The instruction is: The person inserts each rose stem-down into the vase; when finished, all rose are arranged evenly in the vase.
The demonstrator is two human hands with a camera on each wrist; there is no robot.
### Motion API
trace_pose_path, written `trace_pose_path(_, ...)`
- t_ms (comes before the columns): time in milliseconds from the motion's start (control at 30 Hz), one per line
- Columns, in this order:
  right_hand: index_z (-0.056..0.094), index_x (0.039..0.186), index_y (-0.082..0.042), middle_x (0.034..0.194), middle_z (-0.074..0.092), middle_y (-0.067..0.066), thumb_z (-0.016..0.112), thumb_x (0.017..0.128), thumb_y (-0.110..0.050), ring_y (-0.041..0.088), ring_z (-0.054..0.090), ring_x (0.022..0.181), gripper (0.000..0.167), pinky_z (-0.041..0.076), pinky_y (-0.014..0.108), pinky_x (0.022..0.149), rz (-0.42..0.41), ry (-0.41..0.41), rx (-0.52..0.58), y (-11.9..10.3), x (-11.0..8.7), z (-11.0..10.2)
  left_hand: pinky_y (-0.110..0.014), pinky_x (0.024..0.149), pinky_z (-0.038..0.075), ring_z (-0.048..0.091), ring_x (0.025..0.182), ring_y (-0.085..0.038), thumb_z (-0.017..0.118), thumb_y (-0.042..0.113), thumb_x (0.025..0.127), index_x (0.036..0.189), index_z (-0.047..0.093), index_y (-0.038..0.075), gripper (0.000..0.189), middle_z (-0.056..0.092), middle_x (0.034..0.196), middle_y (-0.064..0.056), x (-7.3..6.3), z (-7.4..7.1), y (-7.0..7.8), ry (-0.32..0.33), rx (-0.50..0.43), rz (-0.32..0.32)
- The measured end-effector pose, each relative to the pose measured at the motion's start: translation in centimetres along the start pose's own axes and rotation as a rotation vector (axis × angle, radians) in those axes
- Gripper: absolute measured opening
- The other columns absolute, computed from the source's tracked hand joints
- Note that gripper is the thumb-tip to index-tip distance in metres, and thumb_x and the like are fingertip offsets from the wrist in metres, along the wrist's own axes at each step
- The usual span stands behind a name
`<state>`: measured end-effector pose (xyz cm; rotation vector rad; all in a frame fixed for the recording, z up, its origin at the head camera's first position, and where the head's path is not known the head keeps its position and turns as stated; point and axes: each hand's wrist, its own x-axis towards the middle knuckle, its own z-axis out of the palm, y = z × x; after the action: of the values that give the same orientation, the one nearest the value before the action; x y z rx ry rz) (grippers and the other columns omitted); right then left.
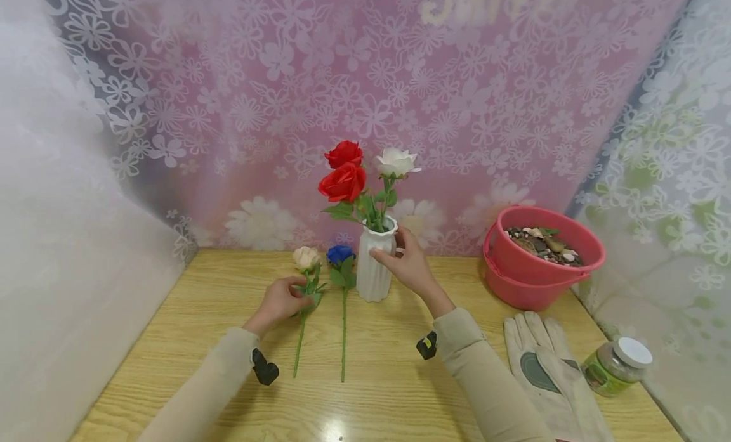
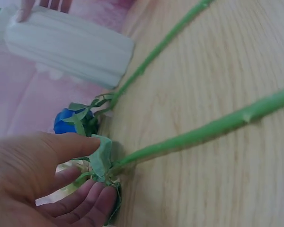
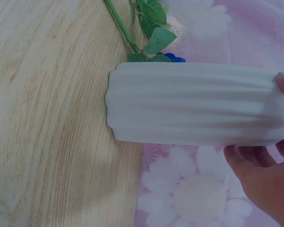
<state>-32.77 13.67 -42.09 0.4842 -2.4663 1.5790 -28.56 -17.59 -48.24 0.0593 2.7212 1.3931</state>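
A white fluted vase (image 1: pixel 375 271) stands upright, bearing two red roses (image 1: pixel 343 182) and a white rose (image 1: pixel 396 162). My right hand (image 1: pixel 411 264) holds its upper part from the right; the right wrist view shows thumb and fingers on different sides of the vase (image 3: pixel 194 104). To the left, a cream rose (image 1: pixel 306 258) lies on the table. My left hand (image 1: pixel 281 300) has thumb and curled fingers about its leaves and upper stem (image 2: pixel 180 142); the bloom is mostly hidden in the left wrist view. Between that rose and the vase lies a blue rose (image 1: pixel 341 255), stem toward me.
At the back right sits a pink bucket (image 1: pixel 531 286) filled with pebbles. Pale work gloves (image 1: pixel 548 372) lie in front of it, beside a white-lidded jar (image 1: pixel 617 366) near the table's right edge. A flowered pink curtain (image 1: pixel 274 112) hangs behind the wooden table (image 1: pixel 400 391).
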Motion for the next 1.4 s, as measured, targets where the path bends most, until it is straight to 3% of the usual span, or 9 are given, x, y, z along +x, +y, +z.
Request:
trace_pose_path(300,0.041,0.157,-0.012,0.139,0.057,0.012,0.081,0.095,-0.036,0.031,0.058,0.129,0.078,0.054,0.053,0.109,0.005,0.007,-0.002,-0.2,-0.1,0.1,-0.030,0.059,0.042,0.051,0.069,-0.019,0.086,0.013,0.086,0.136,0.064,-0.003,0.057,0.062,0.086,-0.010,0.1,0.2,-0.5,0.015,0.083,0.031)
trace_pose_path(600,0.041,0.157,-0.011,0.138,0.058,0.012,0.081,0.094,-0.037,0.031,0.058,0.128,0.079,0.054,0.053,0.108,0.010,0.013,-0.010,-0.1,0.0,0.2,-0.029,0.060,0.050,0.062,0.071,-0.019,0.081,0.002,0.081,0.133,0.065,-0.007,0.055,0.071,0.087,-0.012,0.4,0.1,-1.1,0.040,0.103,0.022)
trace_pose_path(733,0.040,0.157,-0.011,0.138,0.058,0.013,0.081,0.095,-0.037,0.031,0.058,0.128,0.079,0.054,0.053,0.108,0.012,0.010,-0.009,-0.1,0.0,0.2,-0.031,0.063,0.056,0.066,0.079,-0.021,0.080,0.004,0.083,0.135,0.064,-0.008,0.055,0.073,0.101,-0.018,0.3,-0.2,-1.0,0.018,0.081,-0.030)
trace_pose_path(900,0.039,0.159,-0.011,0.139,0.057,0.013,0.080,0.095,-0.038,0.031,0.058,0.129,0.080,0.054,0.053,0.108,0.009,0.005,-0.005,-0.1,0.0,0.1,-0.034,0.069,0.062,0.074,0.076,-0.022,0.079,0.006,0.087,0.135,0.065,-0.007,0.052,0.070,0.124,-0.031,0.1,-0.6,-0.4,-0.021,0.026,-0.106)
trace_pose_path(1067,0.039,0.158,-0.012,0.139,0.057,0.012,0.080,0.095,-0.038,0.031,0.058,0.129,0.080,0.054,0.053,0.109,0.008,0.004,-0.011,0.0,0.0,0.1,-0.036,0.073,0.062,0.074,0.074,-0.020,0.077,0.008,0.091,0.135,0.062,-0.006,0.049,0.073,0.121,-0.027,-0.1,-0.7,-0.1,-0.069,-0.059,-0.169)
trace_pose_path(1200,0.039,0.159,-0.012,0.139,0.057,0.012,0.081,0.095,-0.039,0.031,0.058,0.129,0.081,0.053,0.053,0.109,0.010,0.003,-0.011,0.0,0.0,0.2,-0.038,0.077,0.063,0.073,0.079,-0.021,0.075,0.007,0.094,0.140,0.057,-0.008,0.052,0.073,0.117,-0.024,0.0,-0.7,-0.2,-0.099,-0.132,-0.169)
trace_pose_path(1400,0.038,0.159,-0.012,0.140,0.056,0.012,0.080,0.095,-0.038,0.031,0.057,0.130,0.081,0.053,0.053,0.110,0.013,0.004,-0.009,-0.2,-0.1,0.2,-0.040,0.078,0.064,0.072,0.079,-0.021,0.073,0.004,0.096,0.142,0.054,-0.006,0.050,0.069,0.124,-0.027,0.2,-0.8,0.5,-0.078,-0.219,-0.125)
